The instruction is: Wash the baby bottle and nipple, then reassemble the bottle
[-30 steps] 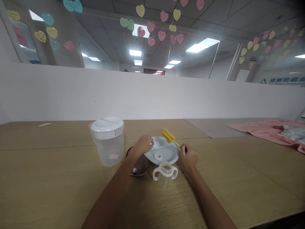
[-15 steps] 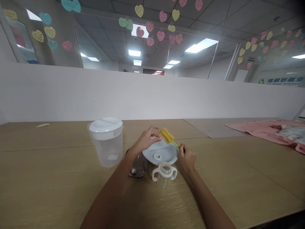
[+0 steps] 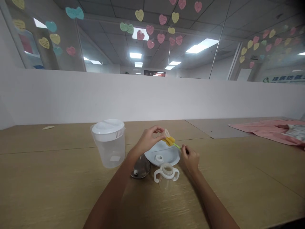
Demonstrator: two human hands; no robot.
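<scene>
My left hand [image 3: 152,137] pinches a small see-through piece with a round rim, which looks like a bottle nipple [image 3: 166,132], above the plate. In my right hand [image 3: 190,156] is the green handle of a sponge brush [image 3: 169,141]; its yellow head presses against the nipple. Below them lies a pale plate [image 3: 175,158] with a white bottle ring [image 3: 159,158] on it. In front of the plate stands a clear baby bottle [image 3: 166,178], open at the top, with white handles round its neck. A dark see-through dome-shaped lid [image 3: 143,168] lies partly behind my left forearm.
A clear plastic pitcher [image 3: 111,149] with a white lid stands to the left of the plate. A pink cloth [image 3: 257,128] lies at the far right of the wooden table [image 3: 233,178]. A white partition wall [image 3: 152,98] with glass above runs along the back.
My left hand has moved slightly right and brought the nipple up against the yellow sponge head. The brush now sits a little lower, still in my right hand. The view has shifted slightly.
</scene>
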